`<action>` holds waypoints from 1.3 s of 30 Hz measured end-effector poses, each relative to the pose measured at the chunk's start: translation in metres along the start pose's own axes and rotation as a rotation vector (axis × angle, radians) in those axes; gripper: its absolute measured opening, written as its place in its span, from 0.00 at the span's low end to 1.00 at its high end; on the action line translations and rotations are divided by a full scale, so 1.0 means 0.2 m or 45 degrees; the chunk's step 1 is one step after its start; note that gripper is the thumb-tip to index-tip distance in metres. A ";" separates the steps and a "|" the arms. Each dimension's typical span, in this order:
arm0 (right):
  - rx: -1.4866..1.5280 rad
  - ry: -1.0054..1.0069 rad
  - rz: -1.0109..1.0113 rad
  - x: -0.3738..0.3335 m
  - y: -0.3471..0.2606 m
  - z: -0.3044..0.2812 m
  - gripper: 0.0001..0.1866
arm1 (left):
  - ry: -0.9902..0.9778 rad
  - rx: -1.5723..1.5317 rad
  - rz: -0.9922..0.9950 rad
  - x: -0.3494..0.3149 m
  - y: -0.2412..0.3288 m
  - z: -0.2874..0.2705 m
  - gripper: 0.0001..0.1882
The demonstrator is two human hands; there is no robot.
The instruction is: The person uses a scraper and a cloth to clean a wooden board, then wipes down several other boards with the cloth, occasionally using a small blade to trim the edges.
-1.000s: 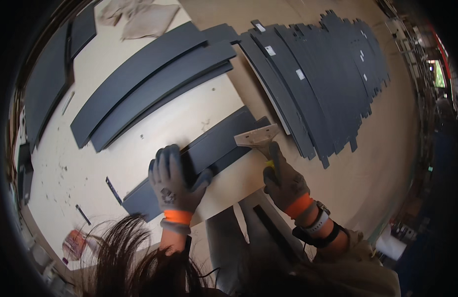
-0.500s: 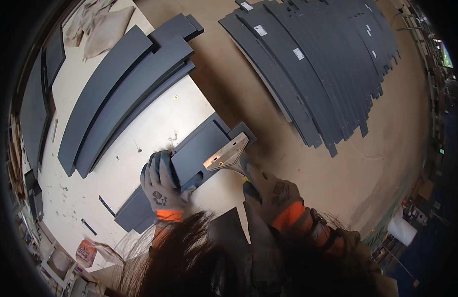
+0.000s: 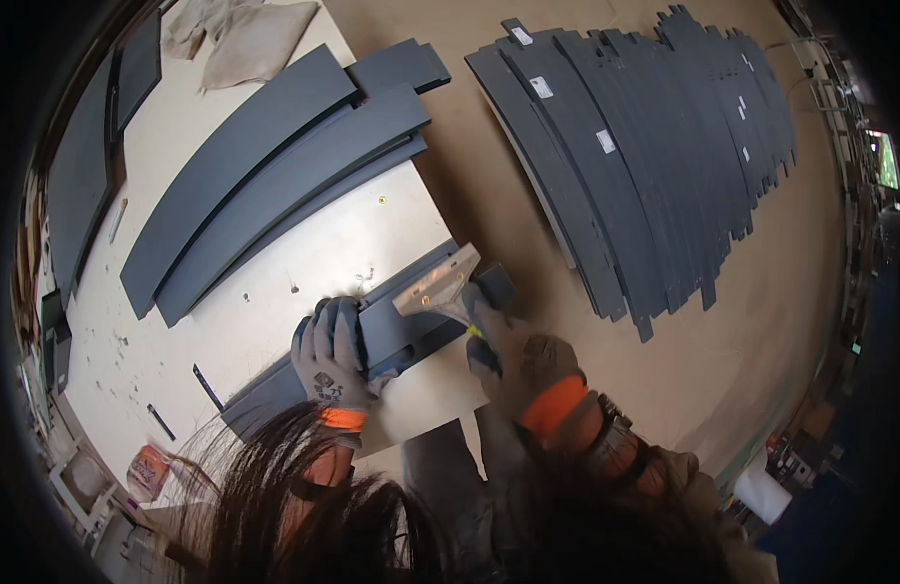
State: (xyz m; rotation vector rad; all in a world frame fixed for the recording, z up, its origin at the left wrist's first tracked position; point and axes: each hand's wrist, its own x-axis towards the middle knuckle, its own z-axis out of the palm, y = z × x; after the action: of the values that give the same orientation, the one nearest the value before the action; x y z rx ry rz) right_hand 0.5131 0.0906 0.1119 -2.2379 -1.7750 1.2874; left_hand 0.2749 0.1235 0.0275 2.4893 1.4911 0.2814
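Observation:
In my right hand (image 3: 518,365), closed round its handle, is a wide-bladed scraper (image 3: 437,282) with yellow screws on its flat head. The scraper's head lies over the dark grey boards (image 3: 386,326) in front of me, near their right end; whether it touches them I cannot tell. My left hand (image 3: 331,355) wraps over the near boards, its fingers on the far edge and its thumb on the near side. Both hands wear grey gloves with dark fingers and orange cuffs. My palms hide part of the boards and the scraper's handle.
More long grey boards (image 3: 245,165) lie stacked across the pale table (image 3: 304,253). Beyond its right edge, a wide row of grey boards (image 3: 654,185) bears white labels. Cloths (image 3: 260,44) lie at the far left. A small dark strip (image 3: 161,422) and a red packet (image 3: 148,472) sit near left.
The whole view has shifted, bringing the far boards rightward and lower. Against the near boards, the scraper in my right hand has moved left and away from me. My left hand keeps its hold.

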 end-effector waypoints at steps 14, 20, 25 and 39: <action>-0.285 0.077 -0.310 0.09 0.10 -0.28 0.29 | 0.089 -0.132 -0.270 -0.07 0.02 -0.20 0.45; -0.680 -0.291 -0.396 0.16 0.07 -0.41 0.28 | 0.301 -0.037 -1.078 -0.65 -0.30 -0.27 0.36; -0.708 -0.293 -0.693 0.24 -0.06 -0.27 0.27 | 0.331 -0.437 -1.284 -0.81 -0.27 -0.25 0.34; -0.761 -0.015 -1.025 0.52 -0.81 0.33 0.29 | 0.673 0.048 -1.628 -1.19 -0.75 -0.41 0.24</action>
State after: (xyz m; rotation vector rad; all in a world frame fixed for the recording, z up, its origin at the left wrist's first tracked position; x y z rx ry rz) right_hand 0.3453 0.2036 0.0841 -1.3159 -2.8805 0.6484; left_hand 0.0152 -0.0112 0.0518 1.0408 2.8833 0.6430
